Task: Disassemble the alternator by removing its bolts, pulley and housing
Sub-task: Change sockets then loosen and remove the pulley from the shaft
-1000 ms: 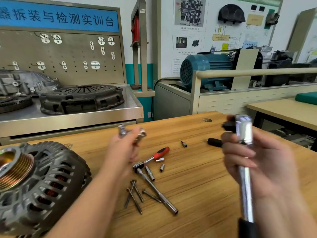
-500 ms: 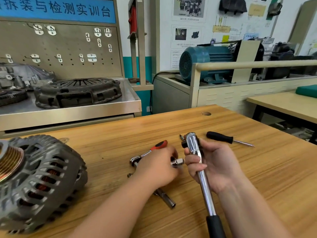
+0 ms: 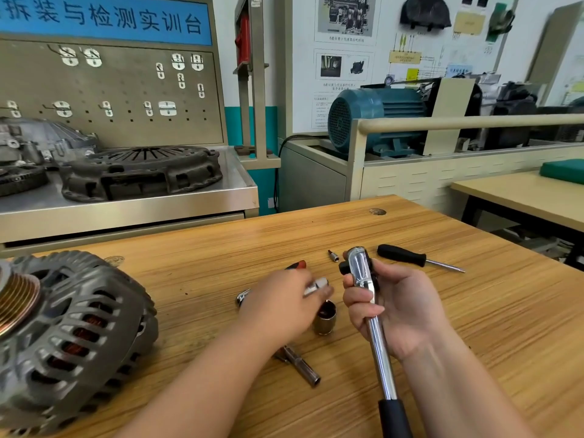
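Alternator: the alternator (image 3: 72, 339) lies on the wooden worktop (image 3: 474, 327) at the far left, well apart from both hands. Its grooved, brass-coloured pulley (image 3: 17, 303) is on it, and copper windings show through the housing slots.
Right hand: the right hand (image 3: 398, 311) is clenched round the chrome shaft of a long ratchet wrench (image 3: 376, 336), just below its head. The head points up and away, and the black grip runs down toward the bottom edge.
Left hand: the left hand (image 3: 284, 308) pinches a small silvery piece (image 3: 317, 285) at its fingertips, near the wrench head. The piece is blurred, so I cannot tell just what it is.
Socket: a large socket (image 3: 325, 319) stands upright on the worktop, open end up, just below the left fingertips and between the two hands.
Other tools: a black-handled screwdriver (image 3: 401, 255) lies beyond the right hand, with a small bit (image 3: 333, 256) near it. A red-handled tool (image 3: 297, 265) is mostly hidden behind the left hand. A steel tube (image 3: 301, 366) sticks out from under the left wrist.
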